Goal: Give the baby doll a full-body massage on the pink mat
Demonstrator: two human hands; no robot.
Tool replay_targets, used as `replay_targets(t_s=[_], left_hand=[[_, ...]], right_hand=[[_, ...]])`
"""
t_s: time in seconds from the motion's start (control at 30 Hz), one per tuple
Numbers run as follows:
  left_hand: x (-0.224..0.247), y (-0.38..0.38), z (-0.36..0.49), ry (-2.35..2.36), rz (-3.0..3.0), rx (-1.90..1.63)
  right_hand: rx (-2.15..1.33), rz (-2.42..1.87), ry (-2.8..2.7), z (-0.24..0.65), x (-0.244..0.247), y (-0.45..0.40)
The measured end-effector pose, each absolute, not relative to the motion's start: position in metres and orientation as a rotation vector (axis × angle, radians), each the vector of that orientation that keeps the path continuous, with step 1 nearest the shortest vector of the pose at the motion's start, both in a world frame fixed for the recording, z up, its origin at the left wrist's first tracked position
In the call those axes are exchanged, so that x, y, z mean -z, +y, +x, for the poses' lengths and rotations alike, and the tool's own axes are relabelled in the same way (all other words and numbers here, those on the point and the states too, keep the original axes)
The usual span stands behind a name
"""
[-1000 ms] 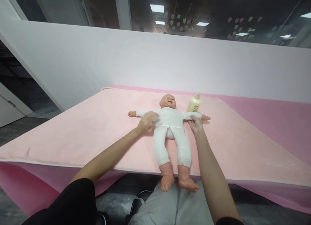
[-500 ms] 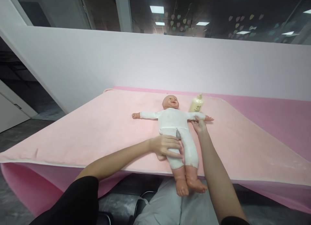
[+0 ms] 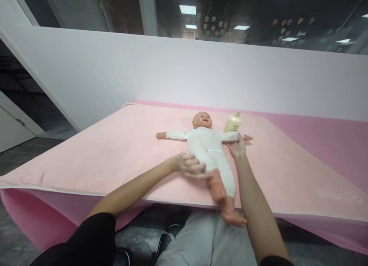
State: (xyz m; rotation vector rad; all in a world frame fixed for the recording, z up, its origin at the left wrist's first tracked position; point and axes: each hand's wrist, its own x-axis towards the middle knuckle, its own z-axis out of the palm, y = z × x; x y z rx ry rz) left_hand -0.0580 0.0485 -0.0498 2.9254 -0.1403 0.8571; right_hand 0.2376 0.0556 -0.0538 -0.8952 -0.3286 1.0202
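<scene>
A baby doll in a white suit lies on its back on a pink mat, arms spread, its feet towards me. My left hand, a little blurred, has its fingers curled round the doll's leg on the left. That leg is raised and bent, its bare foot in front of the other leg. The other foot hangs over the mat's near edge. My right hand grips the doll's arm on the right near the wrist, thumb on top and fingers beneath. A pale yellow pump bottle stands just behind that arm.
The pink mat covers the table up to its near edge. A white partition rises behind, with dark glass above. Pink cloth shows at the right. My lap is below the near edge.
My left hand has gone from lying flat on the doll's thigh to gripping that leg, which is now lifted and bent. My right thumb has shifted towards the doll's wrist.
</scene>
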Motion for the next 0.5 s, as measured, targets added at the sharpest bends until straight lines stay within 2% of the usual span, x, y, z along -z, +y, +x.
replay_targets(t_s=[0.13,0.2,0.33,0.5], left_hand=[[0.044,0.067,-0.061,0.357,2.634,-1.631],[0.042,0.07,-0.057,0.525,2.43,-1.83],[0.038,0.073,-0.05,0.64,2.189,-1.871],[0.036,0.073,-0.048,0.622,2.042,-1.704]], right_hand=[[-0.83,-0.903,-0.483,0.229,0.049,0.055],[-0.673,-0.95,-0.547,0.223,0.046,0.059],[-0.401,-1.139,-0.84,0.205,0.04,0.062],[-0.061,-1.395,-1.624,0.184,0.037,0.054]])
